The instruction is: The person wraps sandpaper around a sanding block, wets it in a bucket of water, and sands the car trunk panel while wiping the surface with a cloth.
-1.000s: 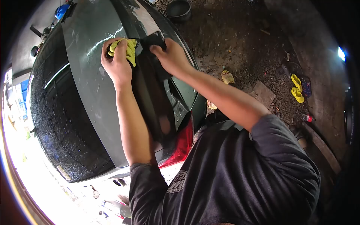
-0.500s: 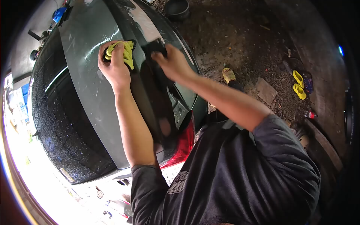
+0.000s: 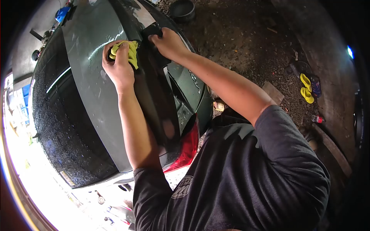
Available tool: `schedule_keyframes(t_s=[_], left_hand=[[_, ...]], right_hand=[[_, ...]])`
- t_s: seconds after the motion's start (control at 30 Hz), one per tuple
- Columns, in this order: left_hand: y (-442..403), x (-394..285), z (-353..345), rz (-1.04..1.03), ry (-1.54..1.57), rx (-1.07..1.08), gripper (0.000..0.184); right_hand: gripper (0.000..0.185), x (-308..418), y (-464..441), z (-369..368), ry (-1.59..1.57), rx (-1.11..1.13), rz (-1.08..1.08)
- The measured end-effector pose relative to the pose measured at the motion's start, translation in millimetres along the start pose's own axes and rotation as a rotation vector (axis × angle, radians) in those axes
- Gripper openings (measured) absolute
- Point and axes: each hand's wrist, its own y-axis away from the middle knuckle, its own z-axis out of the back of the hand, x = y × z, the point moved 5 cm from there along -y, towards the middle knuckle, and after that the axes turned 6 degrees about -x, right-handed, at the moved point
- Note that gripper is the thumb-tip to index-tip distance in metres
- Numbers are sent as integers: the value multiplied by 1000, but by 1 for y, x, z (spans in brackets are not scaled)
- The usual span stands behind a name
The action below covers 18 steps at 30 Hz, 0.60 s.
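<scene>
My left hand (image 3: pixel 119 69) is closed around a crumpled yellow-green cloth (image 3: pixel 133 54), which rests on the dark green trunk lid (image 3: pixel 94 77) of a car. Something dark shows under the fingers there, too hidden to name. To its right, my right hand (image 3: pixel 169 44) pinches a dark flat piece (image 3: pixel 153 30) against the car's rear face, thumb on top. Its exact kind is unclear. A pale strip (image 3: pixel 143 14) runs along the panel just beyond it. The red tail light (image 3: pixel 188 148) lies close to my body.
The wet rear window (image 3: pixel 73 127) is on the left. A black basin (image 3: pixel 182 10) stands on the dirt floor at the top. Yellow clogs (image 3: pixel 306 88) and a bottle with a red label (image 3: pixel 317 119) lie to the right. A flat slab (image 3: pixel 273 92) is partly behind my right arm.
My right hand has moved up and slightly left along the rear panel with the dark piece, covering more of the pale strip. My left hand stays nearly still on the cloth. One foot has shifted.
</scene>
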Motion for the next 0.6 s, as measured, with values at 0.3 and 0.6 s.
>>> schedule_keyframes(t_s=[0.3, 0.6], left_hand=[[0, 2, 0, -4, 9, 6, 12], [4, -5, -1, 69, -2, 14, 10]], right_hand=[[44, -3, 33, 6, -42, -4, -47], [46, -4, 65, 14, -46, 74, -149]])
